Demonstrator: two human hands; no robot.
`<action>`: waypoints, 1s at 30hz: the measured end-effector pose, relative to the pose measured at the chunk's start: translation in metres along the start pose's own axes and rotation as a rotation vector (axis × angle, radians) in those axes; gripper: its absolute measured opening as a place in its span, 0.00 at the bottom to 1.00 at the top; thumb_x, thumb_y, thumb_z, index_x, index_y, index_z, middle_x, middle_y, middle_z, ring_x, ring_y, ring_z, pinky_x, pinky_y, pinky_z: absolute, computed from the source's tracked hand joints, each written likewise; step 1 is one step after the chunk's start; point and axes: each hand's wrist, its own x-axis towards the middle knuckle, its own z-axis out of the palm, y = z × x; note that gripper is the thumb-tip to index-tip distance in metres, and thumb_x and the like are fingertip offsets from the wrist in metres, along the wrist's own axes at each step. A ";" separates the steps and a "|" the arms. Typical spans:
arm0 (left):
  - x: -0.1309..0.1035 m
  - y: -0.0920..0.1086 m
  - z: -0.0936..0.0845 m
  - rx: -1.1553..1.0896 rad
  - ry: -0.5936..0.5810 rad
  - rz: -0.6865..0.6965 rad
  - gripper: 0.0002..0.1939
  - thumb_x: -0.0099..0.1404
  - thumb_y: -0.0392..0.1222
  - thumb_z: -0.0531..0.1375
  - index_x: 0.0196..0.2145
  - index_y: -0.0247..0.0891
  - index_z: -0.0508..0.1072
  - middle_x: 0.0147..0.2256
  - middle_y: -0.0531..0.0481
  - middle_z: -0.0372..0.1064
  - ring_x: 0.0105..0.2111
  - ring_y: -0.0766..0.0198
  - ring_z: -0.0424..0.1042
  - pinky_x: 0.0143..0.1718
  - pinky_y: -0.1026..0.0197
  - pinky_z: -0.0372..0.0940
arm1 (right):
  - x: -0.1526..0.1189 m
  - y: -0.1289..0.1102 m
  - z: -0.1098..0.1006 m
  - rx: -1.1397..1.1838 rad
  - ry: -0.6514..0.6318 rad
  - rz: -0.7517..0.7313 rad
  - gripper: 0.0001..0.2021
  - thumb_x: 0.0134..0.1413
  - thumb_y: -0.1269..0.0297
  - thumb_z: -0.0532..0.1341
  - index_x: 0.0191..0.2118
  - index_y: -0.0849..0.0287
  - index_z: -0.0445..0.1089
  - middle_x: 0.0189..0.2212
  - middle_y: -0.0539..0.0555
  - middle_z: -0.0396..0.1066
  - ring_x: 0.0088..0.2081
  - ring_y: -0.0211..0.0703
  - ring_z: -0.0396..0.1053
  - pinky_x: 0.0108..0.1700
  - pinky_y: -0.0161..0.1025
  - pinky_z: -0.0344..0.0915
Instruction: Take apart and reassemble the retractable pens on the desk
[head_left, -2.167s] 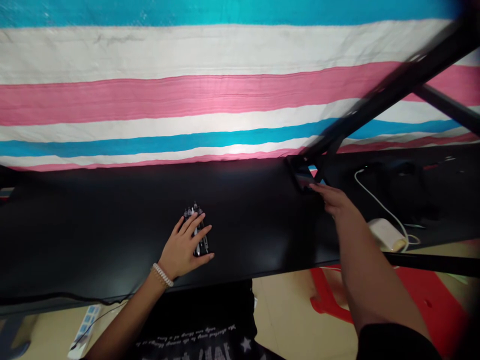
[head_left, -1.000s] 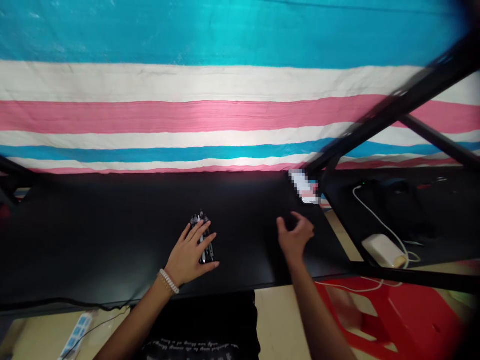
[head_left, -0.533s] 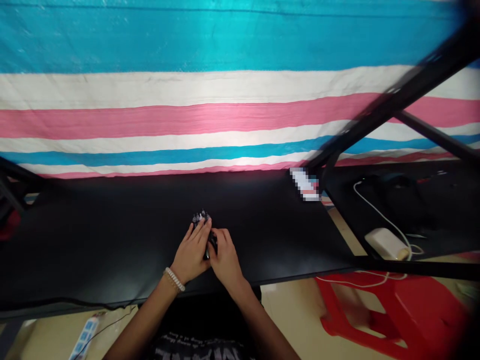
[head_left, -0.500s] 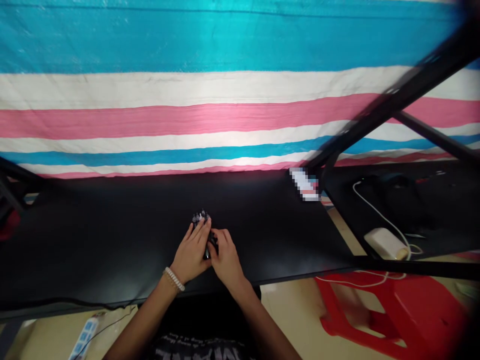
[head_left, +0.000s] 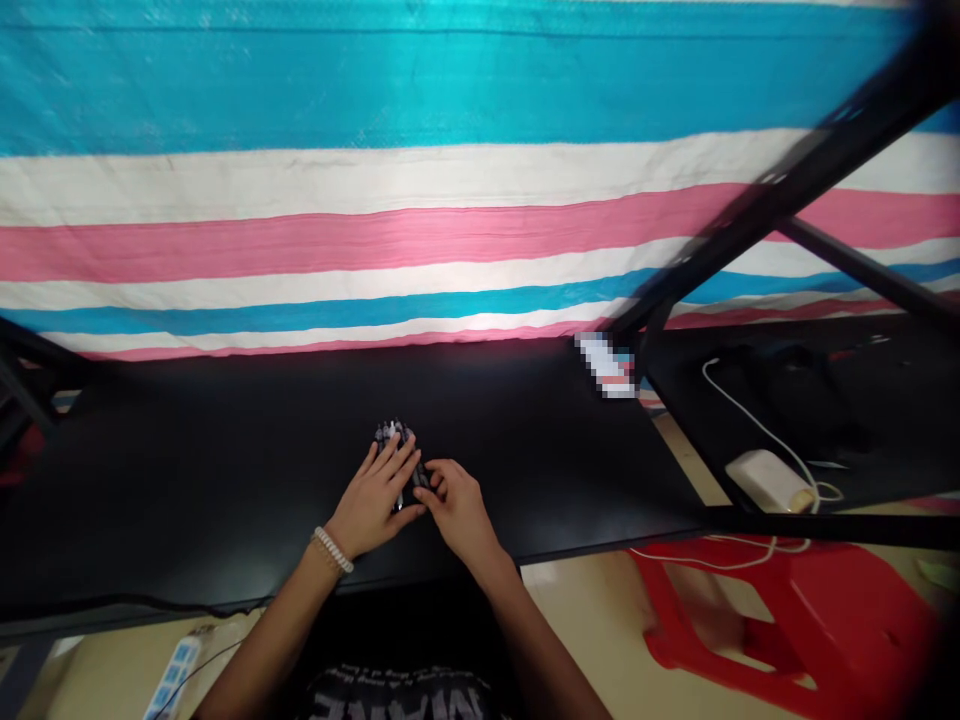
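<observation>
Several slim dark pens [head_left: 392, 428] lie side by side in a bundle on the black table [head_left: 247, 450], their narrow ends pointing away from me. My left hand [head_left: 375, 500], with a pale beaded bracelet at the wrist, rests flat across them with fingers stretched out, hiding most of their length. At the bundle's right side, my right hand [head_left: 456, 505] has its thumb and curled fingers closed against the outermost pen [head_left: 421, 476]. The fingers partly hide how that pen is held.
A pixelated pale object [head_left: 607, 365] lies at the table's back right, by a black metal frame [head_left: 712, 240]. On the right-hand table are a white adapter [head_left: 769, 480] and cable. Below stands a red stool [head_left: 847, 620]; a power strip [head_left: 172, 675] is at lower left. Striped sheeting [head_left: 375, 240] hangs behind.
My left hand has shifted slightly left, its fingers spreading wider over the pens. The bundle has moved a little left too, while my right hand stays at its right side.
</observation>
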 end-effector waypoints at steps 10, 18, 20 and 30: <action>0.001 -0.001 0.004 -0.024 0.012 0.010 0.49 0.62 0.64 0.62 0.70 0.35 0.50 0.69 0.30 0.50 0.71 0.45 0.47 0.67 0.36 0.50 | -0.001 -0.005 0.015 0.010 0.031 0.081 0.12 0.50 0.69 0.67 0.43 0.57 0.72 0.25 0.46 0.64 0.27 0.41 0.65 0.30 0.37 0.63; 0.001 -0.002 0.003 -0.043 0.019 -0.001 0.48 0.62 0.62 0.63 0.70 0.35 0.52 0.69 0.30 0.50 0.70 0.45 0.48 0.67 0.35 0.51 | -0.003 -0.003 0.010 0.022 0.001 0.064 0.11 0.52 0.68 0.66 0.43 0.57 0.73 0.28 0.48 0.67 0.27 0.40 0.66 0.30 0.37 0.64; 0.001 -0.002 0.004 -0.039 0.022 -0.004 0.47 0.63 0.62 0.63 0.70 0.34 0.53 0.69 0.30 0.50 0.70 0.44 0.48 0.67 0.35 0.51 | -0.004 -0.002 0.007 0.013 -0.007 0.054 0.10 0.54 0.68 0.65 0.43 0.57 0.73 0.29 0.48 0.68 0.28 0.41 0.66 0.30 0.37 0.64; 0.001 0.000 0.003 -0.047 0.063 -0.007 0.35 0.69 0.49 0.59 0.68 0.34 0.56 0.69 0.34 0.53 0.71 0.48 0.49 0.68 0.36 0.50 | -0.014 -0.017 0.005 -0.460 0.013 0.037 0.10 0.62 0.71 0.55 0.46 0.57 0.70 0.39 0.59 0.72 0.32 0.47 0.73 0.34 0.41 0.66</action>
